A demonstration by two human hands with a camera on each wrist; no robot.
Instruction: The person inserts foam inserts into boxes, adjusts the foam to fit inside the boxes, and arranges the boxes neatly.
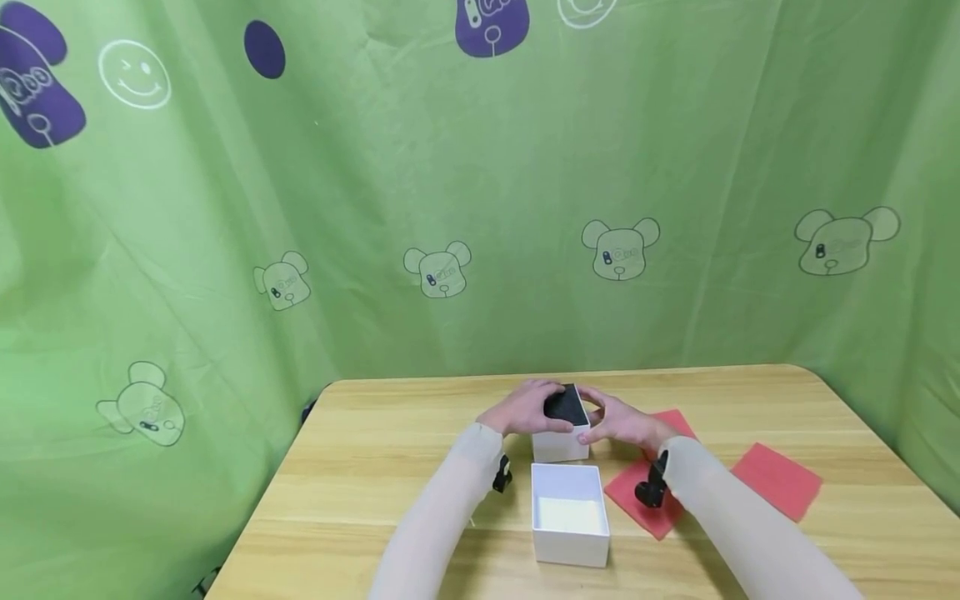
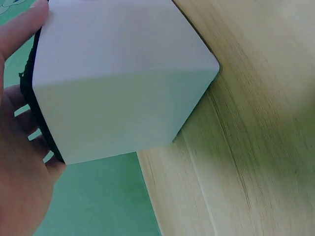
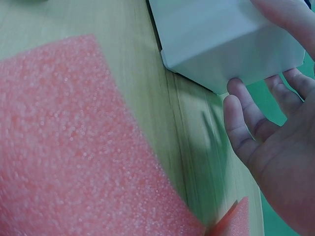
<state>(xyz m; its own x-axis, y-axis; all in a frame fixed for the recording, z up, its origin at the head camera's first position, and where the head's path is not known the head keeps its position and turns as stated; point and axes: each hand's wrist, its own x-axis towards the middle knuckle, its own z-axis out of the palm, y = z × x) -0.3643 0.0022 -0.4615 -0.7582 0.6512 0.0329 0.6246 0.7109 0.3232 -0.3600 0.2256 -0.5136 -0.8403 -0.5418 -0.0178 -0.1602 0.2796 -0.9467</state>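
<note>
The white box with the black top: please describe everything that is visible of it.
The white box looks smooth and plain, perhaps card. A ragged-edged black layer covers its top. It stands upright on the wooden table, beyond the open box. The left hand spans its top; the right hand touches its side.

The front box (image 1: 572,548) and back box (image 1: 560,448) are white, the latter black-topped; sheets (image 1: 776,481) are red, table (image 1: 360,483) wood-grained tan, curtain (image 1: 525,150) bear-printed green.
</note>
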